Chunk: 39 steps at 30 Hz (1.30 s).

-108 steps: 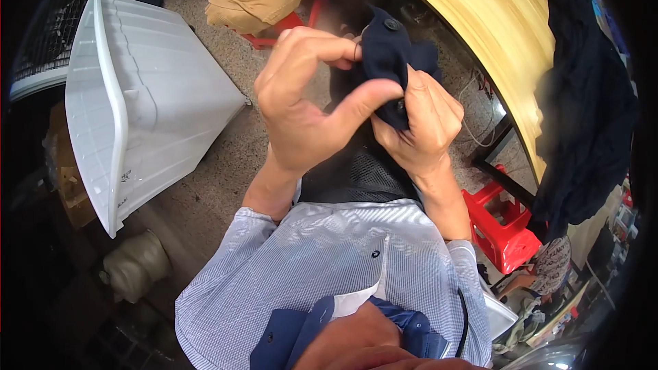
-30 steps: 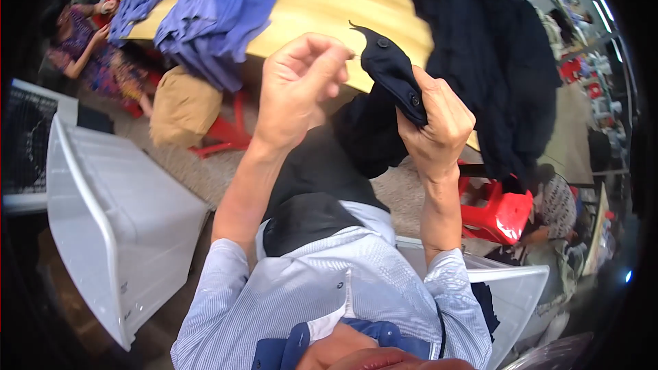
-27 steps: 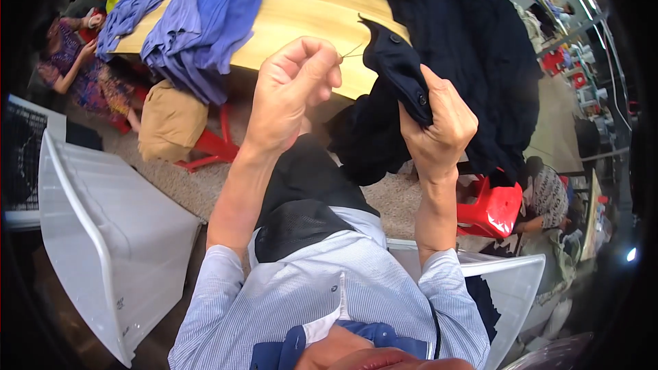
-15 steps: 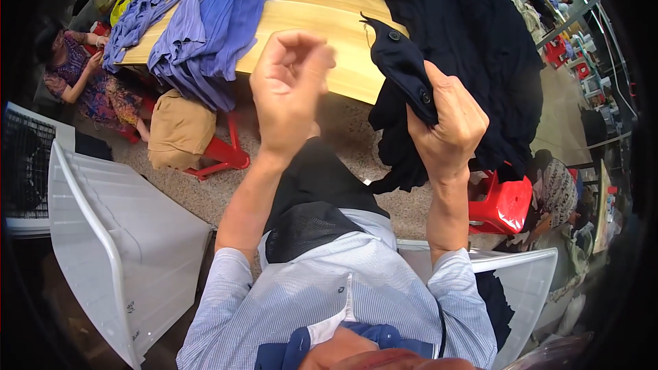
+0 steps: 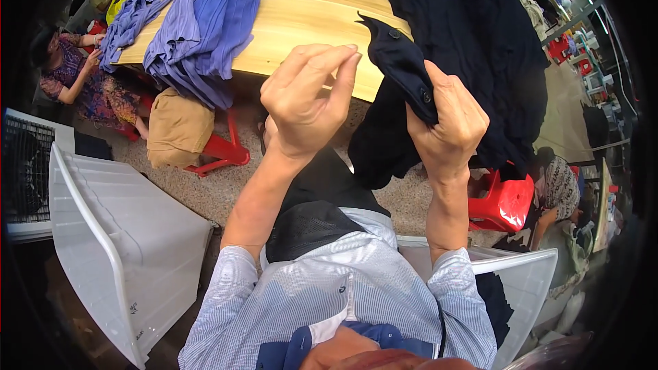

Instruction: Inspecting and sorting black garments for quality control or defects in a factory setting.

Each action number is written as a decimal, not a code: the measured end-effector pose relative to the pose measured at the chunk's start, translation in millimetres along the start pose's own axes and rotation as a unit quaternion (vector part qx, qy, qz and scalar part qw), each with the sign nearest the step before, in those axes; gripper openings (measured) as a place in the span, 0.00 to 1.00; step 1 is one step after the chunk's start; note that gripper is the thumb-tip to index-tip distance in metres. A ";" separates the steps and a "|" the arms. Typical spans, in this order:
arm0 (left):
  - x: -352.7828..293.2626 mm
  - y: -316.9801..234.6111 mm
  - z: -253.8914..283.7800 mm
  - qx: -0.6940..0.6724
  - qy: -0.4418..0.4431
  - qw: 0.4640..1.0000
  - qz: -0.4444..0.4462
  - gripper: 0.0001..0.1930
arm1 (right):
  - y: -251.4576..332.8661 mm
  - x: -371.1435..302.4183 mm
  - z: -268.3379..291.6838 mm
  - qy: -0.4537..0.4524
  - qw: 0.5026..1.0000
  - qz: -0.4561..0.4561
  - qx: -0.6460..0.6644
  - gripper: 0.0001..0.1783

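Note:
My right hand (image 5: pixel 449 113) grips a buttoned edge of a dark navy garment (image 5: pixel 480 48), thumb and fingers closed on the cloth. Two dark buttons show on the held strip (image 5: pixel 397 65), and its pointed tip sticks up toward the far side. The rest of the garment lies over the table edge and hangs down behind my hand. Left of the tip, my left hand (image 5: pixel 308 96) is raised with thumb and index finger pinched together. Whatever may be between those fingertips is too small to make out.
A wooden table (image 5: pixel 308 20) spans the far side, with lilac garments (image 5: pixel 212 27) heaped at its left. Red stools (image 5: pixel 504 202) stand below, one under a tan cloth (image 5: pixel 178 127). White bins (image 5: pixel 130 233) flank me. Another person (image 5: pixel 82 75) sits at far left; one bends at right.
My left hand has moved slightly right toward the strip's tip, its loosely curled fingers now drawn into a pinch. My right hand stays put. The hanging dark cloth has swung left.

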<state>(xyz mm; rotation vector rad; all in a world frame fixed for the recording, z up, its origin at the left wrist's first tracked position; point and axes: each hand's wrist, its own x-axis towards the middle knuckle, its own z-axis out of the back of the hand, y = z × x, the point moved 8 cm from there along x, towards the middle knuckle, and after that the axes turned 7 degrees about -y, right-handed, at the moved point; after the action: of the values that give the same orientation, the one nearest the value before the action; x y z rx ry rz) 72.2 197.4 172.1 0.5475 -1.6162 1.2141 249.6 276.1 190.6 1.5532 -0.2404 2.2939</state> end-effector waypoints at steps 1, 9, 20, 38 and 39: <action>0.2 3.8 2.3 0.010 -0.002 1.000 -0.014 0.10 | -0.7 0.8 -1.9 -0.004 1.000 0.000 0.000 0.28; -0.6 16.1 -7.8 0.068 0.022 0.995 -0.075 0.27 | -13.2 8.5 -23.1 0.014 1.000 0.001 -0.018 0.26; 26.9 40.0 -63.1 0.012 -0.011 0.996 -0.086 0.10 | -37.8 42.7 -29.1 0.078 0.988 0.041 -0.128 0.24; 42.8 56.1 -77.8 0.089 -0.011 0.976 -0.197 0.19 | -47.8 57.6 -56.6 0.057 0.990 0.089 -0.089 0.16; 43.2 57.7 -79.3 0.082 -0.021 0.976 -0.199 0.17 | -49.3 58.4 -58.8 0.050 0.990 0.097 -0.092 0.16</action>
<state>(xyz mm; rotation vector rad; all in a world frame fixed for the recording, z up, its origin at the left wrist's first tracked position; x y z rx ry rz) 43.6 299.9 184.8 0.9590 -1.3620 1.0400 198.5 352.8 219.1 1.3720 -0.5827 2.4092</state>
